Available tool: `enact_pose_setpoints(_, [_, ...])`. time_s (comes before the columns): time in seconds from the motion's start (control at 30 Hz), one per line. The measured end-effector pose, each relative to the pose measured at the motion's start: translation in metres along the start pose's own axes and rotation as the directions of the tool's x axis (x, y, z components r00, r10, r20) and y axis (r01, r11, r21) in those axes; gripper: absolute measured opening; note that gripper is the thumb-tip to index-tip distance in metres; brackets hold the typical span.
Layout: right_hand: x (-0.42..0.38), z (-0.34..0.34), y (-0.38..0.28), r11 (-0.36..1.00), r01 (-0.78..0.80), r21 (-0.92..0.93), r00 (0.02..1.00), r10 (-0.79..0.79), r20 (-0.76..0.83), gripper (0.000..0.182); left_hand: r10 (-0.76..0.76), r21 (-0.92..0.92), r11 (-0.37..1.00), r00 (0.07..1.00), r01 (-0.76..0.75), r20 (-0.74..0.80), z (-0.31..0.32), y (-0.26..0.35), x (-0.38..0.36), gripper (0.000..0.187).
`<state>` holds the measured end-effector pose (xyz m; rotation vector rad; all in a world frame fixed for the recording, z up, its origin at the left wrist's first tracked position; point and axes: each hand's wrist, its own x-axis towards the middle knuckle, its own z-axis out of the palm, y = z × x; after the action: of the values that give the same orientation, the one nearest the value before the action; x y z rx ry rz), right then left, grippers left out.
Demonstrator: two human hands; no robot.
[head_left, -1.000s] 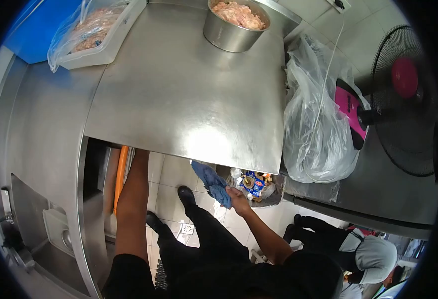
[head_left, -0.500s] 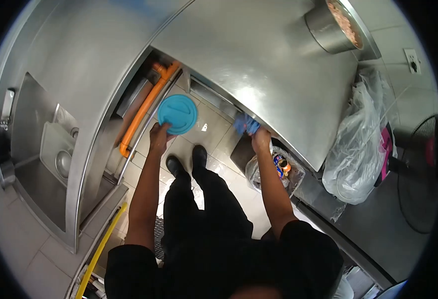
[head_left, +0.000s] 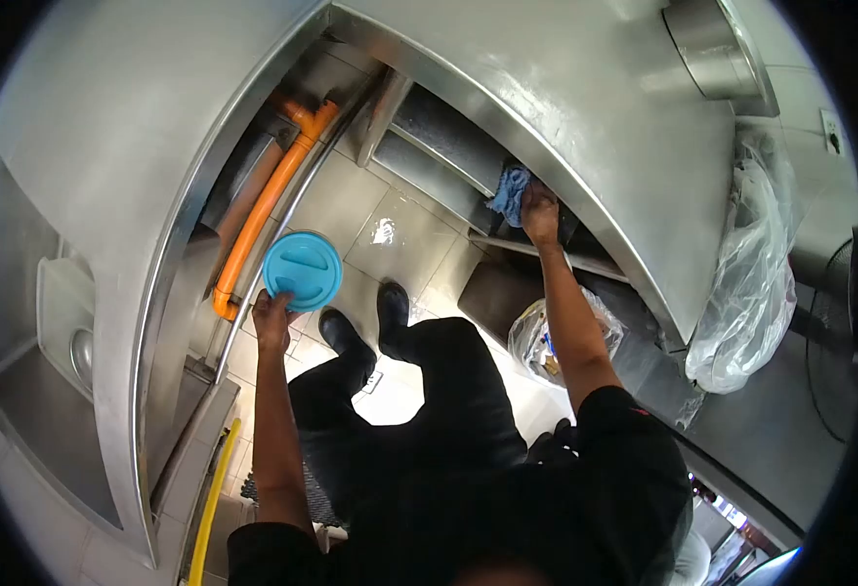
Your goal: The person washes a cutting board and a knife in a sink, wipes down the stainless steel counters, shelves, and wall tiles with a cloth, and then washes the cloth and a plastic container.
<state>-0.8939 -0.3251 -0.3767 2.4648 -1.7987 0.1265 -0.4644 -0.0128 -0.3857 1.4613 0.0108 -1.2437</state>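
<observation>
A round turquoise lid [head_left: 304,264] with a raised grip across it is held by its rim in my left hand [head_left: 274,317], over the tiled floor. The thumb lies on its top face and the fingers go beneath. My right hand [head_left: 540,210] is closed on a crumpled blue cloth [head_left: 512,193]. It reaches under the front edge of the steel counter [head_left: 507,93], beside the metal lower shelf [head_left: 434,137]. Whether the cloth touches the shelf I cannot make out.
A lined trash bin [head_left: 536,342] stands below my right forearm. An orange pipe [head_left: 272,210] and a metal rail [head_left: 282,220] run at left, near a steel sink [head_left: 43,430]. A metal pot [head_left: 707,49] and clear plastic bags [head_left: 751,283] are at right.
My right hand has moved from the counter's front edge to beneath it with the blue cloth. My left hand and the lid have shifted left and lower in view. My body has bent lower.
</observation>
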Motion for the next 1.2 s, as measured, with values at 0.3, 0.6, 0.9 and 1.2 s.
enact_pose_setpoints(0.3, [-0.026, 0.048, 0.004, 0.848, -0.472, 0.240, 0.748, 0.530, -0.400, 0.060, 0.009, 0.007, 1.000, 0.999, -0.010, 0.039, 0.011, -0.006, 0.025, 0.019])
enact_pose_setpoints(0.6, [0.141, 0.037, -0.199, 0.970, -0.141, 0.196, 0.934, 0.196, -0.300, 0.054, 0.132, -0.010, 0.991, 0.969, -0.133, 0.207, 0.041, -0.005, 0.086, 0.024])
enact_pose_setpoints(0.9, [0.089, 0.029, -0.047, 0.995, -0.071, 0.065, 0.907, 0.092, -0.410, 0.027, 0.163, 0.111, 0.973, 0.942, -0.203, 0.293, 0.050, -0.024, 0.170, 0.027])
enact_pose_setpoints(1.2, [0.280, 0.058, -0.145, 0.882, 0.410, -0.232, 0.885, -0.446, -0.133, 0.021, 0.231, 0.060, 0.968, 0.956, -0.245, 0.180, 0.020, -0.029, 0.148, 0.026])
